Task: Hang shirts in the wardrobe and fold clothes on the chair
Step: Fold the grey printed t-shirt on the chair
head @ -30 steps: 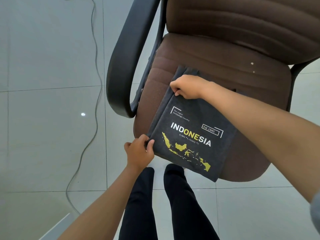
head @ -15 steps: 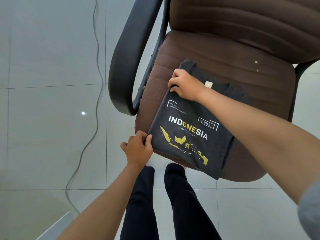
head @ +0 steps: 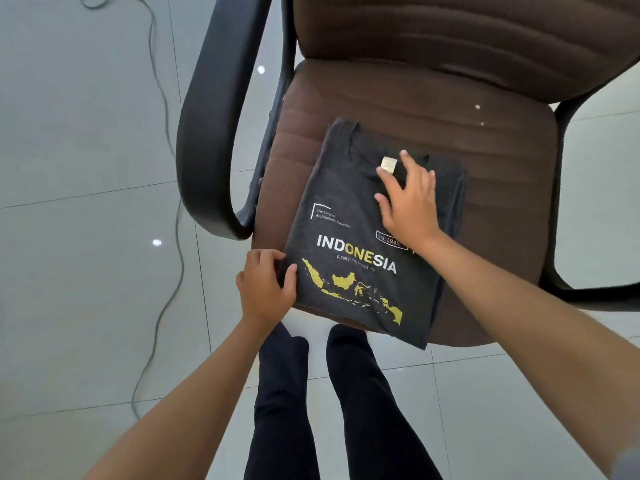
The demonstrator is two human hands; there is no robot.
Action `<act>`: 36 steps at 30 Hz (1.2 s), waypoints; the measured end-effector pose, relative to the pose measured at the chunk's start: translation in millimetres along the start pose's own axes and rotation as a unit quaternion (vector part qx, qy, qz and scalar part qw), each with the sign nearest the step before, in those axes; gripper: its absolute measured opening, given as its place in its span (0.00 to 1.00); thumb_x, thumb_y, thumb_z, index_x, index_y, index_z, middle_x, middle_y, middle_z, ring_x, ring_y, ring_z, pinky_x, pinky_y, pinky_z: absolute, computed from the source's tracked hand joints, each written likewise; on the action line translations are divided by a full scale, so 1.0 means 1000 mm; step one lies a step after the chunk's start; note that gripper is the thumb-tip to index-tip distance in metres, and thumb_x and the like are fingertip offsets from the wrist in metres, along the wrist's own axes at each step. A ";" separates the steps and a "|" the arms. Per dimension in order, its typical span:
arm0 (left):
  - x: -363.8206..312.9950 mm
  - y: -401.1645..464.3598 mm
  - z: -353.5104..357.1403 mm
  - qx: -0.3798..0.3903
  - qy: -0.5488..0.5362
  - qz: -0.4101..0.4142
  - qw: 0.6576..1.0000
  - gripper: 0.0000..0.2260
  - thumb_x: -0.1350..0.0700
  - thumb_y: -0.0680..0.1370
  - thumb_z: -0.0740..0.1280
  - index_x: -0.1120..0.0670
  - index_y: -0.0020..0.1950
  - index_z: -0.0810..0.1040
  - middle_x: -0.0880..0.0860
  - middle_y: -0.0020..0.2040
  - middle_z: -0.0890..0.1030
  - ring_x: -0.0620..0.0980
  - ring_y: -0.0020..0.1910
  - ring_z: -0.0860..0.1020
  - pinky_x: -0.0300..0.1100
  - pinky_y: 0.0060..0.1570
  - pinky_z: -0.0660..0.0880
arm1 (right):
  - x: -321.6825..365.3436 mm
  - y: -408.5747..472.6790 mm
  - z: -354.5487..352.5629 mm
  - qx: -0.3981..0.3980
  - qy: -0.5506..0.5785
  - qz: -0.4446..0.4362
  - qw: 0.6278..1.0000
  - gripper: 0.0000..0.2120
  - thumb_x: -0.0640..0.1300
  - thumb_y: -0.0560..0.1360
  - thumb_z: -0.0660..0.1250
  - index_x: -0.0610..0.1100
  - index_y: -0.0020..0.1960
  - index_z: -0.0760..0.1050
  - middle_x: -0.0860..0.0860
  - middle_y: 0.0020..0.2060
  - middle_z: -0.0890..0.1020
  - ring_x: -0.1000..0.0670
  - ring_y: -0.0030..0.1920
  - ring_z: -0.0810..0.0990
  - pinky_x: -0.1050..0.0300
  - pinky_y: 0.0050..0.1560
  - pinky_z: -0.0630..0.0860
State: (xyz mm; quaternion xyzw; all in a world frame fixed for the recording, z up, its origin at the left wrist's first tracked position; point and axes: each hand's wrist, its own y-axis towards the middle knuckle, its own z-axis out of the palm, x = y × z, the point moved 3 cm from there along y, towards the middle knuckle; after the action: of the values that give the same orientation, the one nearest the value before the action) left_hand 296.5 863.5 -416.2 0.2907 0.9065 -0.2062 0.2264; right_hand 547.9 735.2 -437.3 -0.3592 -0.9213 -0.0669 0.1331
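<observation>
Dark grey shirt (head: 349,216) lies folded on the brown chair (head: 485,188) seat. Right hand (head: 408,202) presses flat on it with straight fingers. Left hand (head: 265,289) pinches its near corner. To do this well, smooth it gently and keep the edges lined up.

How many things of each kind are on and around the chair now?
Folded shirt: 1
Chair: 1
Armrests: 2
Floor cable: 1
Left hand, right hand, both on the shirt: 2
Total: 7
</observation>
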 end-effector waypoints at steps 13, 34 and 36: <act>-0.066 0.048 0.041 0.076 0.064 0.115 0.988 0.24 0.45 0.74 0.68 0.47 0.69 0.70 0.55 0.76 0.59 0.56 0.73 0.60 0.59 0.69 0.57 | -0.086 -0.014 -0.019 -0.058 0.126 0.199 0.970 0.12 0.40 0.76 0.62 0.42 0.57 0.81 0.40 0.48 0.79 0.37 0.50 0.76 0.45 0.52 0.72; -0.125 0.139 0.040 0.113 0.051 0.004 0.992 0.11 0.45 0.76 0.65 0.41 0.57 0.78 0.52 0.60 0.73 0.55 0.61 0.70 0.51 0.63 0.64 | -0.075 -0.044 -0.012 0.014 0.165 0.372 0.913 0.24 0.55 0.77 0.64 0.58 0.71 0.66 0.43 0.54 0.74 0.41 0.56 0.73 0.47 0.60 0.66; -0.132 0.151 0.040 0.146 -0.032 -0.044 0.988 0.07 0.52 0.76 0.66 0.44 0.52 0.81 0.48 0.52 0.78 0.50 0.54 0.75 0.45 0.58 0.70 | -0.075 -0.043 -0.010 0.037 0.158 0.363 0.918 0.24 0.54 0.76 0.64 0.60 0.71 0.66 0.44 0.55 0.77 0.41 0.58 0.73 0.49 0.60 0.65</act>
State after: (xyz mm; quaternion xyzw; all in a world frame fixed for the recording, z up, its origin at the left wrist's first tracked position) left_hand 497.7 898.4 -414.6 0.2737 0.8709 -0.3555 0.2007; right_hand 573.9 653.5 -450.7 -0.6485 -0.6966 -0.0360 0.3049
